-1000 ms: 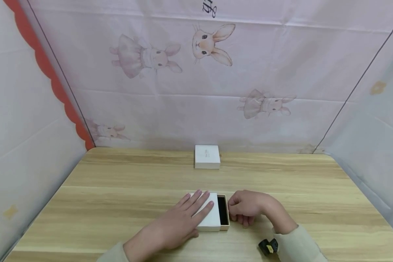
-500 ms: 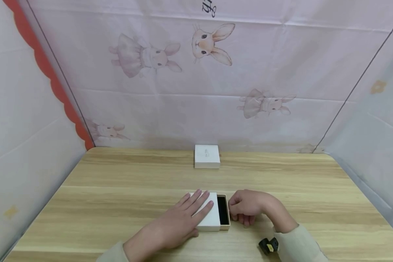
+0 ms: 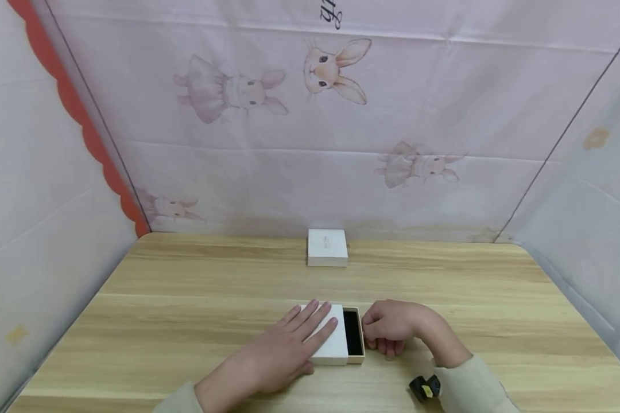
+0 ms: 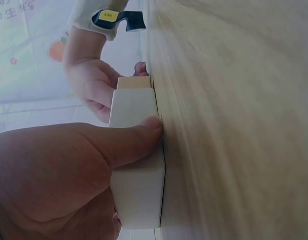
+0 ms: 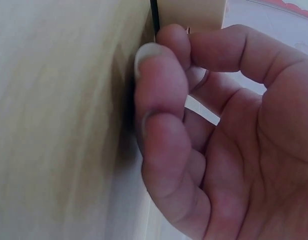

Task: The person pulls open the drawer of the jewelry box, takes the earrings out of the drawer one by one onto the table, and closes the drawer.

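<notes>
On the tabletop (image 3: 186,287), near side and about mid-width, we find a white outer cover (image 3: 336,347) with an inner tray (image 3: 353,332) jutting from its right end. The left hand (image 3: 281,353) lies over the cover, fingers straight and spread on top, thumb along the near wall. The right hand (image 3: 390,324) is at the tray's right end, thumb and forefinger pinched there, the other fingers curled and apparently holding nothing. We judge both parts light, stiff card: fine for sliding, liable to dent under a hard squeeze, and smooth enough to skid, so flat pressure on the cover seems sound. For the tray we favour its right end or the tops of its near and far walls. Hard to make out: what exactly sits in the right pinch; a small dark mark on the end face may be a slit for a pull tab, but the fingers mask it. The cover hides the tray's left part, so its contents there stay unknown; only black lining shows. On the far white box (image 3: 328,246), lettering is too small to read.
</notes>
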Demonstrator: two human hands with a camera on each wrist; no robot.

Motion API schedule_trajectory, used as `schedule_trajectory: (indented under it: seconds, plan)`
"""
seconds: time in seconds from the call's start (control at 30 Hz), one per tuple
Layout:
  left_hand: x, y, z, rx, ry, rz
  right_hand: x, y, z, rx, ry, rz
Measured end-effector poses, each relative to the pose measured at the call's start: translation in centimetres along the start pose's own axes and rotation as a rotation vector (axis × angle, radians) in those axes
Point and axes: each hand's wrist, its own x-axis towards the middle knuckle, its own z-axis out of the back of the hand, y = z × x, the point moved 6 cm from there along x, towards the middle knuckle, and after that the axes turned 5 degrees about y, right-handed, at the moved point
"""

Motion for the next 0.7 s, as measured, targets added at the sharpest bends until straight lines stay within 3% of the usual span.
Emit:
schedule_trajectory:
  seconds: [0.7]
  plan:
    - [0.01, -0.07, 0.06, -0.015, -0.011, -0.004, -0.19, -0.13, 0.11, 0.004, 0.001, -0.001]
